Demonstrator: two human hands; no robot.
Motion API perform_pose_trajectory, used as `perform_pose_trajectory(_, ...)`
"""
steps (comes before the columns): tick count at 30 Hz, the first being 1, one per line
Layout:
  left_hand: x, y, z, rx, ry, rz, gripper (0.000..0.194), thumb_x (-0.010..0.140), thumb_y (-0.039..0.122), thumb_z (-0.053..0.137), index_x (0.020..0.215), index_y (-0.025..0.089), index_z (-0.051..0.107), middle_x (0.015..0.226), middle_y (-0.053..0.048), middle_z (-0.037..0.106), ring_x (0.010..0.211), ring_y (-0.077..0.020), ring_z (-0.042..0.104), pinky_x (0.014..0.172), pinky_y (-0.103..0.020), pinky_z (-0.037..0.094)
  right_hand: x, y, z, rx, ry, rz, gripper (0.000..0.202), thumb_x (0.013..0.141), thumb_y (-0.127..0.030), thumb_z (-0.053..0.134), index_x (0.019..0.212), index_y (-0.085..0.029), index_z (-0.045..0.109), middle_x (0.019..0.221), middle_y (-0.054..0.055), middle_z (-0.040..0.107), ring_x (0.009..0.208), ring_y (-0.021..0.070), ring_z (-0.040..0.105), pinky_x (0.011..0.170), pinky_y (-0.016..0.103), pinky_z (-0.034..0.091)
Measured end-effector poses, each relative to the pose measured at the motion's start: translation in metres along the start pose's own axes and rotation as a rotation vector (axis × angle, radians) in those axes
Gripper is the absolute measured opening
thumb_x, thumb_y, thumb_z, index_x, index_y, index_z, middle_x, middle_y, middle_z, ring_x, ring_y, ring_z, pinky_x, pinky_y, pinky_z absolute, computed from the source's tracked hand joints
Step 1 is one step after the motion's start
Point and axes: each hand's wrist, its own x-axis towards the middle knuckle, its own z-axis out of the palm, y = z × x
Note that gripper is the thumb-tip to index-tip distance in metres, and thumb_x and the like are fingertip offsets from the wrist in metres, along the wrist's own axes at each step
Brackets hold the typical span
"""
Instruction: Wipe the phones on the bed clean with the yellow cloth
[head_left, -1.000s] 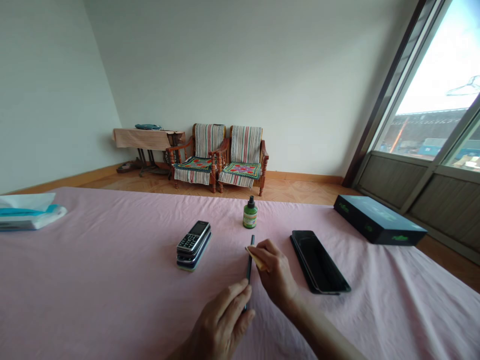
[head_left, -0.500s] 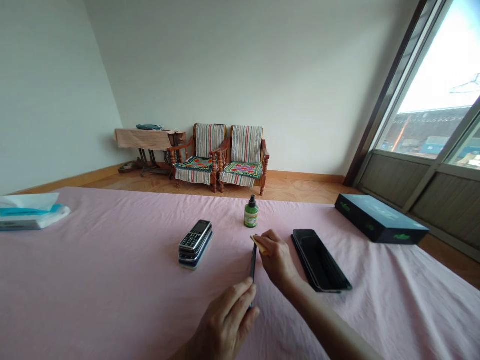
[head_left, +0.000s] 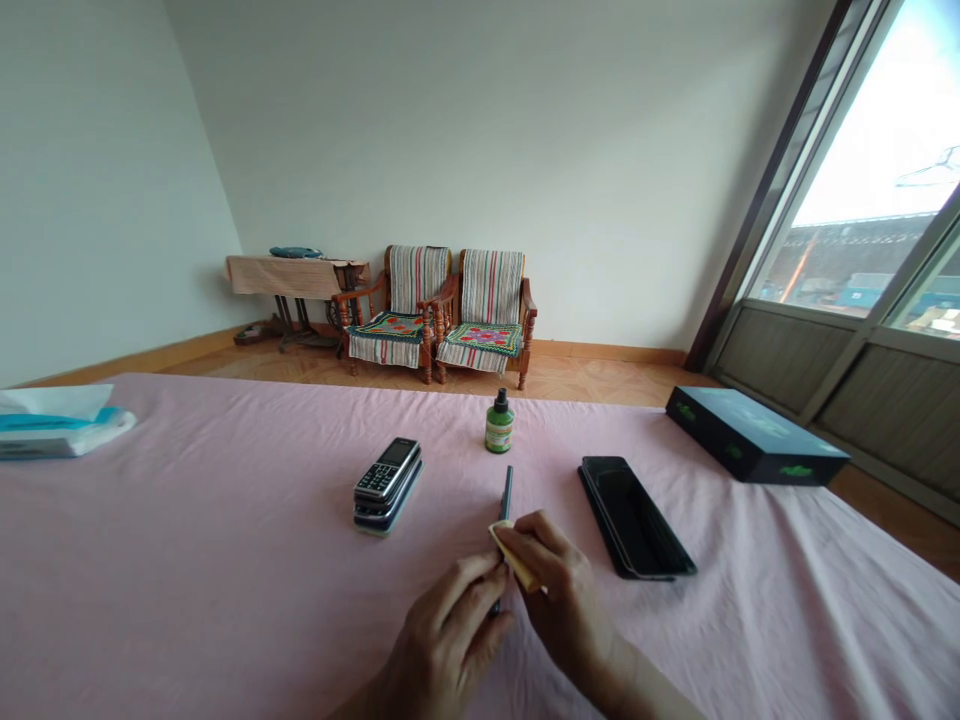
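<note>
A thin dark phone (head_left: 507, 490), seen edge-on, is gripped at its near end by my left hand (head_left: 448, 625). My right hand (head_left: 562, 590) pinches a folded yellowish cloth (head_left: 523, 562) against the phone's edge, close to my left fingertips. Left of my hands lies a stack of phones (head_left: 388, 485), with a silver-and-black keypad phone on top. To the right, a black-screened tablet or large phone (head_left: 637, 520) rests on another dark flat item. Beyond the held phone stands a green spray bottle (head_left: 499, 424) with a black top.
A pink cloth (head_left: 225, 560) covers the surface. At its far right sits a black box (head_left: 757, 435) with green marks; at the far left, a pack of tissues (head_left: 64, 422). Two wooden armchairs (head_left: 484, 310) and a covered side table (head_left: 289, 275) stand by the wall.
My right hand has slid the cloth along the phone's edge, from its far end back toward my left hand. My left hand keeps its grip on the near end.
</note>
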Motion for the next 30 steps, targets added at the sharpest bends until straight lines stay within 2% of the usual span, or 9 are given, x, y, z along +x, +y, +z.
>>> perform_pose_trajectory(4,0.0,0.0,0.002,-0.173,0.01,-0.118,0.025,0.095,0.023,0.053,0.12,0.022,0.05,0.107,-0.007,0.062,0.098,-0.0189,0.064,0.085,-0.027,0.056,-0.011,-0.009,0.002,0.044,-0.002,0.007,0.038,0.088,-0.007,0.044,0.118,-0.023,0.061,0.093,0.007,0.057,0.083,0.0173,0.06,0.07,0.027,0.052)
perform_pose_trajectory(7,-0.001,-0.003,0.004,-0.227,0.051,-0.16,0.041,0.093,0.032,0.057,0.129,0.022,0.041,0.108,-0.009,0.06,0.087,-0.0182,0.066,0.078,-0.029,0.058,-0.015,-0.01,0.001,0.048,0.005,0.023,0.035,0.088,-0.007,0.045,0.115,-0.022,0.062,0.091,0.007,0.057,0.08,0.0174,0.06,0.067,0.027,0.052)
perform_pose_trajectory(9,0.001,-0.006,0.003,-0.201,0.041,-0.138,0.048,0.092,0.038,0.056,0.134,0.021,0.039,0.113,-0.01,0.06,0.093,-0.02,0.066,0.083,-0.031,0.058,-0.018,-0.011,0.0,0.046,0.005,0.019,0.033,0.088,-0.007,0.045,0.113,-0.021,0.063,0.09,0.007,0.057,0.078,0.0174,0.059,0.066,0.027,0.051)
perform_pose_trajectory(12,0.007,-0.01,0.0,-0.134,-0.031,-0.053,0.05,0.091,0.045,0.055,0.134,0.021,0.044,0.12,-0.011,0.06,0.11,-0.0233,0.061,0.094,-0.033,0.053,-0.021,-0.013,-0.002,0.036,0.014,-0.015,0.034,0.089,-0.008,0.045,0.115,-0.021,0.062,0.089,0.007,0.056,0.077,0.0173,0.059,0.065,0.027,0.052)
perform_pose_trajectory(15,0.014,-0.015,-0.004,-0.125,-0.115,-0.009,0.056,0.088,0.051,0.056,0.135,0.022,0.046,0.124,-0.011,0.06,0.114,-0.0244,0.058,0.097,-0.036,0.05,-0.024,-0.015,-0.004,0.02,0.025,-0.054,0.036,0.09,-0.009,0.044,0.12,-0.022,0.06,0.087,0.007,0.056,0.074,0.0169,0.058,0.062,0.026,0.051)
perform_pose_trajectory(20,0.023,-0.022,-0.01,-0.187,-0.298,0.059,0.061,0.087,0.055,0.054,0.137,0.021,0.044,0.137,-0.013,0.051,0.127,-0.0256,0.046,0.105,-0.041,0.043,-0.028,-0.016,-0.007,0.014,0.043,-0.087,0.038,0.088,-0.007,0.047,0.121,-0.022,0.059,0.088,0.007,0.056,0.075,0.0169,0.057,0.062,0.026,0.052)
perform_pose_trajectory(22,0.027,-0.022,-0.015,-0.188,-0.37,0.062,0.062,0.086,0.052,0.06,0.137,0.021,0.043,0.139,-0.013,0.049,0.13,-0.0262,0.044,0.105,-0.043,0.042,-0.029,-0.016,-0.008,0.013,0.051,-0.086,0.04,0.086,-0.005,0.047,0.12,-0.023,0.059,0.087,0.007,0.056,0.076,0.017,0.057,0.063,0.026,0.052)
perform_pose_trajectory(25,0.034,-0.02,-0.022,-0.15,-0.456,0.05,0.063,0.082,0.036,0.069,0.138,0.023,0.043,0.141,-0.011,0.047,0.132,-0.0257,0.041,0.106,-0.043,0.041,-0.028,-0.017,-0.009,0.012,0.047,-0.077,0.039,0.086,-0.003,0.045,0.116,-0.022,0.061,0.087,0.007,0.057,0.077,0.0172,0.057,0.065,0.027,0.053)
perform_pose_trajectory(30,0.036,-0.021,-0.025,-0.111,-0.534,0.044,0.068,0.081,0.017,0.067,0.141,0.027,0.036,0.143,-0.007,0.046,0.131,-0.023,0.044,0.107,-0.044,0.04,-0.028,-0.017,-0.01,-0.004,0.033,-0.06,0.034,0.086,-0.004,0.043,0.109,-0.019,0.064,0.085,0.008,0.057,0.077,0.0178,0.057,0.066,0.028,0.053)
